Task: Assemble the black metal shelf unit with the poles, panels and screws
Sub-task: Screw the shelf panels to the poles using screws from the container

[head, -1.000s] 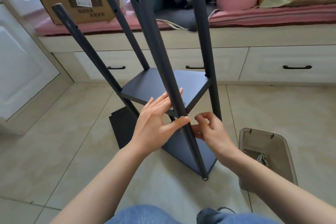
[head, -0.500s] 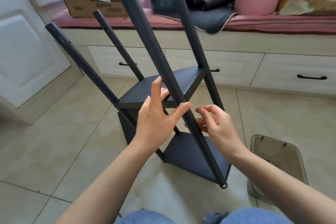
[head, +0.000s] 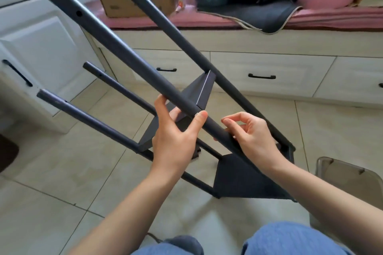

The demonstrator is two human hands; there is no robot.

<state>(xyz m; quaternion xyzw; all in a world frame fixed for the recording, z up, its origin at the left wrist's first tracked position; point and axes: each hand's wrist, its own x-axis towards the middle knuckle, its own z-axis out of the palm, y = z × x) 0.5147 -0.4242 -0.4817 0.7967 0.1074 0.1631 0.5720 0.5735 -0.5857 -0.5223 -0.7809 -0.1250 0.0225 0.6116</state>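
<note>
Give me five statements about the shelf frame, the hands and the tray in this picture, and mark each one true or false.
1. The left hand holds the nearest pole, thumb on one side and fingers on the other. True.
2. The shelf frame stands upright on the floor. False: it is tilted, with the pole tops leaning away to the left.
3. The right hand is at the same pole, below the left hand. True.
4. Two panels are already fitted between the poles. True.
5. The plastic tray sits on the pink cushion. False: it lies on the floor tiles to the person's right.
</note>
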